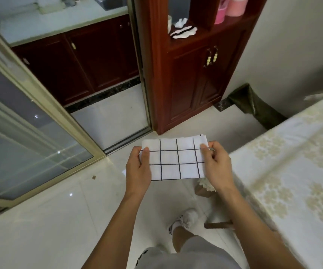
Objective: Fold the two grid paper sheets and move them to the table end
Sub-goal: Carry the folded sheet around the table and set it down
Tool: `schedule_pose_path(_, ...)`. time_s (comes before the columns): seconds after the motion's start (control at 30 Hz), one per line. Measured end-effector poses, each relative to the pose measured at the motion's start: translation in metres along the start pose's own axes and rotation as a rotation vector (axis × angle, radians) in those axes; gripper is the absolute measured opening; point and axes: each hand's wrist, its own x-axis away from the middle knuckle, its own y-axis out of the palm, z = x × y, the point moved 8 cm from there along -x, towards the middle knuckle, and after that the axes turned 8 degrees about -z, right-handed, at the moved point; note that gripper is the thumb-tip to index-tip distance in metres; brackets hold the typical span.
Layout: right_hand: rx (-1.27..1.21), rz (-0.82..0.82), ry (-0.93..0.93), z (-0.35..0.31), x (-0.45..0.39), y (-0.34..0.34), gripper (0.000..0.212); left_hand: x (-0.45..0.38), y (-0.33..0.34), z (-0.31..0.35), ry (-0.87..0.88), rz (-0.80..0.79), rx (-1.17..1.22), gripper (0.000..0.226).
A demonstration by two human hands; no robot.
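A folded white grid paper (175,160) with black lines is held in the air over the tiled floor, left of the table (296,162). My left hand (138,171) pinches its left edge, thumb on top. My right hand (217,167) pinches its right edge, thumb on top. Extra layered edges show at the paper's top right corner, so more than one layer or sheet is in the stack; I cannot tell how many sheets.
The table with a floral cloth fills the right side. A wooden cabinet (191,74) stands ahead, a glass sliding door (30,123) at the left. My leg and white shoe (185,220) are below, near a wooden chair leg (218,225).
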Motion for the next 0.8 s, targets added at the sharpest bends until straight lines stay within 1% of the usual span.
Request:
schedule_pose_path(0.17, -0.03, 0.113, 0.059, 0.019, -0.053, -0.043, 0.023, -0.059, 0.061, 0.021, 0.005, -0.119, -0.049, 0.014)
schedule_pose_path(0.27, -0.038, 0.178, 0.093, 0.028, -0.081, -0.075, 0.024, -0.092, 0.102, 0.039, 0.042, -0.17, -0.12, 0.013)
schedule_pose_path(0.33, -0.059, 0.222, 0.124, 0.037, -0.094, -0.097, 0.024, -0.11, 0.131, 0.045, 0.036, -0.215, -0.15, 0.015)
schedule_pose_path(0.43, -0.064, 0.297, 0.161, 0.05, -0.108, -0.131, 0.024, -0.129, 0.176, 0.055, 0.056, -0.293, -0.153, 0.016)
schedule_pose_path(0.57, -0.066, 0.422, 0.228, 0.074, -0.11, -0.173, 0.025, -0.144, 0.236, 0.068, 0.109, -0.425, -0.172, 0.023)
schedule_pose_path(0.8, -0.091, 0.672, 0.373, 0.112, -0.083, -0.231, 0.025, -0.147, 0.34, 0.081, 0.175, -0.699, -0.184, 0.024)
